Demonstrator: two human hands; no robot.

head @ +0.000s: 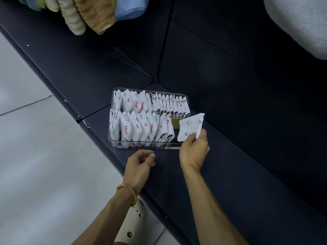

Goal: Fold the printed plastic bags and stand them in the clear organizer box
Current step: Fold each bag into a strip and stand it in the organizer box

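Hands first — left hand point(140, 160) hangs loosely curled, holding nothing; right hand point(194, 147) pinches a folded bag point(190, 126) over the clear organizer box point(141, 147), labelled "Storage box" — its near-right corner has room beside the standing bags point(141, 121).

The right hand point(194, 150) is raised on an extended bare forearm, back of the hand toward the camera, fingers and thumb pinching a folded white printed plastic bag point(190, 126) at its lower edge. The left hand point(139, 164) hovers lower, fingers loosely curled, holding nothing. A tan wooden bead bracelet point(128, 191) encircles the left wrist.
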